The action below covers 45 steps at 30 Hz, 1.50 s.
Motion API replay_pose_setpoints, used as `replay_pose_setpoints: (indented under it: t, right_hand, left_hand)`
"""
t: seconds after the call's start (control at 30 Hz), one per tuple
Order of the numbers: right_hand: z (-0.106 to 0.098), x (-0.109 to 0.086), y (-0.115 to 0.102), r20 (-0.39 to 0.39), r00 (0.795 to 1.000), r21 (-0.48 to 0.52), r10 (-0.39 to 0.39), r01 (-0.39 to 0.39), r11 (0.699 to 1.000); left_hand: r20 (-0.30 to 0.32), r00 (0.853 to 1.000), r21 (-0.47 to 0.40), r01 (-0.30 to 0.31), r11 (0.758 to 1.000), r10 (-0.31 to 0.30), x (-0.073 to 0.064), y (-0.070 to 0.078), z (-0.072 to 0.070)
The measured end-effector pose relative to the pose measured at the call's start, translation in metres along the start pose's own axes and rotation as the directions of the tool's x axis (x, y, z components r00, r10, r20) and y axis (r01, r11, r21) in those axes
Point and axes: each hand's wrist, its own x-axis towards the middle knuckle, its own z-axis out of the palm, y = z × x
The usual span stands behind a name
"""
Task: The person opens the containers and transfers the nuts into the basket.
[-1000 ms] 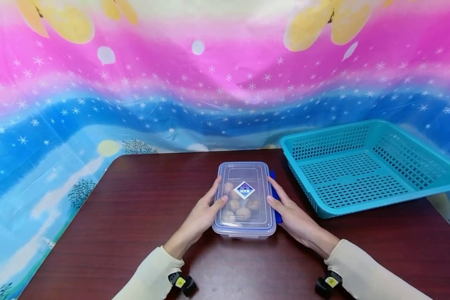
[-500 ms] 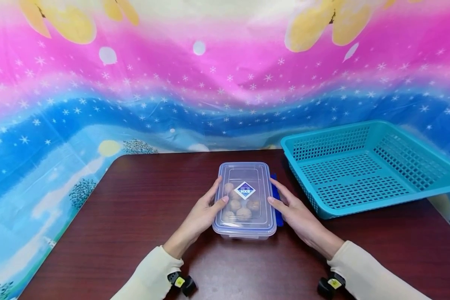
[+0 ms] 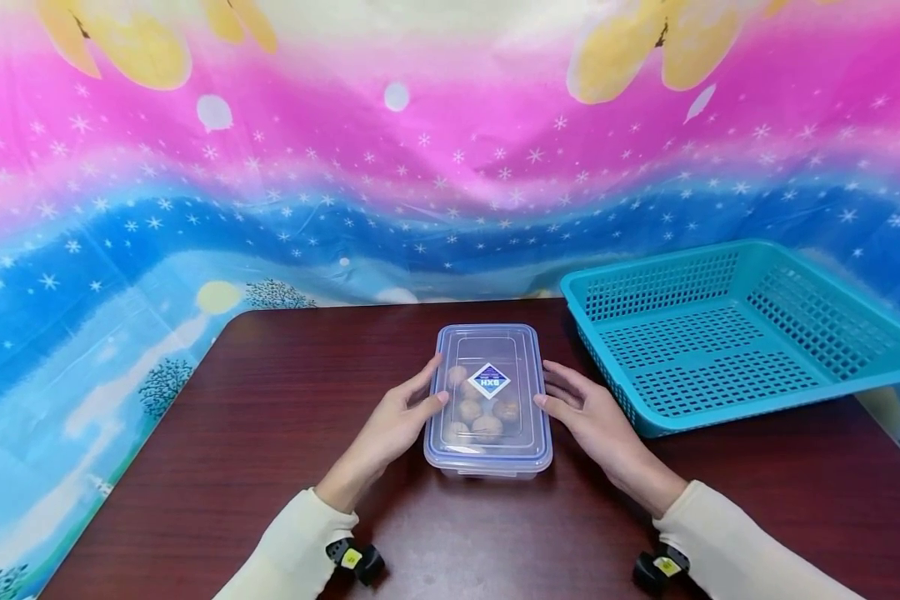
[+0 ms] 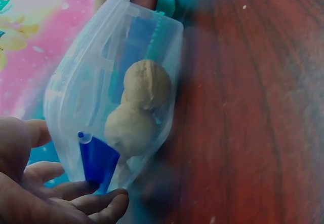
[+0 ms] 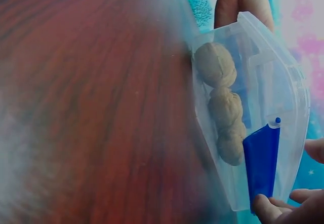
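A clear lidded food container [image 3: 487, 342] stands on the table, with several walnuts [image 3: 486, 429] showing through its lid. A diamond-shaped label [image 3: 489, 381] sits on top. My left hand [image 3: 390, 425] is at its left side, thumb tip at the lid's rim. In the left wrist view, its fingertips touch the lower end of a blue latch [image 4: 98, 165]. Opposite it, my right hand [image 3: 603, 429] has its thumb at the right rim. One right fingertip touches the bottom of the other blue latch [image 5: 262, 163], which hangs down along the container's side.
A turquoise perforated basket [image 3: 757, 400] stands on the right of the dark red-brown table [image 3: 292, 392], close beyond my right hand. A colourful patterned cloth [image 3: 420, 167] hangs behind the table. Each wrist carries a small black camera.
The right blue latch, which stuck out beside the container, no longer shows in the head view. The right fingers have shifted, and the left hand has drawn slightly back. The container has stayed put.
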Motion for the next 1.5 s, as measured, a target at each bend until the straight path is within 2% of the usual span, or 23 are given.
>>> replay_pose_setpoints:
  t: [0.17, 0.23, 0.4, 0.7, 0.93, 1.5]
  right_hand:
    - [-0.001, 0.001, -0.005, -0.047, 0.999, -0.096, 0.024, -0.028, 0.995]
    - [-0.001, 0.002, -0.006, -0.051, 0.998, -0.097, 0.045, -0.05, 0.994]
    - [-0.002, 0.004, -0.008, -0.018, 0.996, -0.013, 0.09, -0.09, 0.996]
    - [-0.001, 0.005, -0.013, 0.049, 0.989, 0.113, 0.138, -0.143, 0.983]
    - [-0.002, 0.006, -0.016, 0.052, 0.986, 0.122, 0.16, -0.165, 0.979]
    - [-0.003, 0.006, -0.018, 0.066, 0.984, 0.135, 0.168, -0.175, 0.975]
  left_hand:
    - [-0.003, 1.0, -0.008, 0.0, 1.0, 0.0, 0.001, 0.002, -0.006]
    - [-0.007, 1.0, -0.005, 0.013, 1.0, -0.013, 0.001, 0.003, -0.007]
    - [-0.029, 0.998, 0.015, 0.055, 0.998, -0.055, 0.001, 0.008, -0.009]
    - [-0.021, 0.992, -0.035, 0.12, 0.992, -0.121, 0.003, 0.012, -0.01]
    - [-0.012, 0.986, -0.05, 0.168, 0.984, -0.169, 0.003, 0.013, -0.009]
    - [0.004, 0.982, -0.072, 0.189, 0.979, -0.189, 0.005, 0.017, -0.012]
